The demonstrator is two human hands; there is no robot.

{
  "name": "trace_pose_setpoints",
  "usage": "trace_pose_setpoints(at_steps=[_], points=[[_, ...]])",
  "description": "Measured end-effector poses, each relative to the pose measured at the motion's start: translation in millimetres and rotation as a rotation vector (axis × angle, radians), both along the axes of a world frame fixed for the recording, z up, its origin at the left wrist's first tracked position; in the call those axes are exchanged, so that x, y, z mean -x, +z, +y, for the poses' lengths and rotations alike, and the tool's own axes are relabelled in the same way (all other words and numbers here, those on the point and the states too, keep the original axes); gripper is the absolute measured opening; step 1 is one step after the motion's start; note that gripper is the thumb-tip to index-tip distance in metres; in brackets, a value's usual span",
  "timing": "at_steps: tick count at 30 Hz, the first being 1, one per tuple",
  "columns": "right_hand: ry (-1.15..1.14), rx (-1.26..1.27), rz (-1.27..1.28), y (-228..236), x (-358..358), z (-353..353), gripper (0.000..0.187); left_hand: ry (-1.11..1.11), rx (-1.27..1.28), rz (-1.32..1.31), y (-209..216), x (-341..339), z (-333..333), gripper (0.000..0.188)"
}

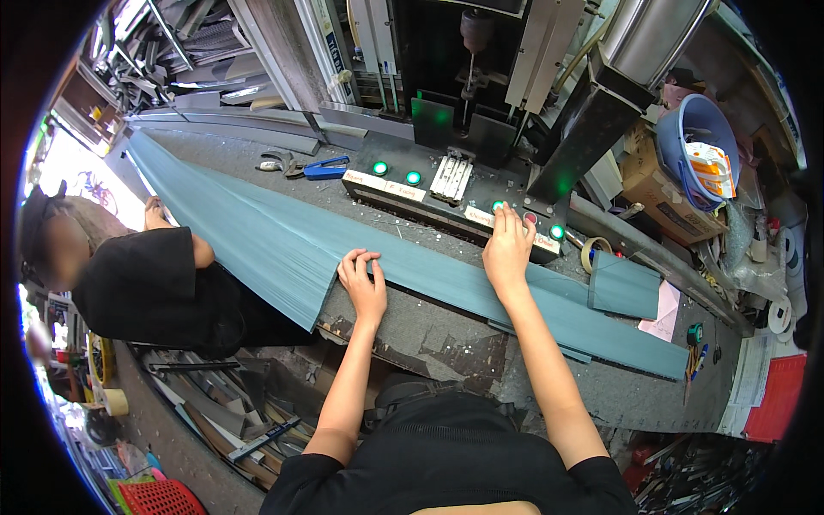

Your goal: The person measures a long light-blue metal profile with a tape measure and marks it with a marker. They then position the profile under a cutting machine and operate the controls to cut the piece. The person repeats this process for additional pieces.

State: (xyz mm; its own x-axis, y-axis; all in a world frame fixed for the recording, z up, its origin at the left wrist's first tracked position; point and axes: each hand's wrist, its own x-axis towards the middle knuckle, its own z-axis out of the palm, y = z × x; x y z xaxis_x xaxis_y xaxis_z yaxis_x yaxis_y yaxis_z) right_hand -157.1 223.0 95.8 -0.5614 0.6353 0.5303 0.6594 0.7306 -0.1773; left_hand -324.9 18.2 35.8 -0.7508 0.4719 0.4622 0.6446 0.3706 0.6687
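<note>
The left hand [364,283] lay flat, fingers loosely curled, pressing the near end of the long teal strips [283,245] on the bench [446,343]. The right hand [506,249], grasping nothing, touched a button on the press panel [455,202]. Cut pieces [625,287] already lay right; most strip length remained left.

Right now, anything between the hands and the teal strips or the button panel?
Nothing visible. The left hand rests flat on the teal strips, and the right hand already touches a button on the panel.
</note>
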Motion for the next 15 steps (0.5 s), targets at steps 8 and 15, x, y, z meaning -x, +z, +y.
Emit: trace_pose_setpoints(at_steps=[8, 15], points=[[-0.015, -0.012, 0.033, -1.6, 1.3, -0.8, 0.047, -0.006, -0.002, 0.01, 0.4, 0.6, -0.2, 0.013], [0.002, -0.015, 0.064, -1.2, 0.3, 0.6, 0.049, 0.0, -0.003, 0.015, 0.8, 0.4, 0.0, 0.013]])
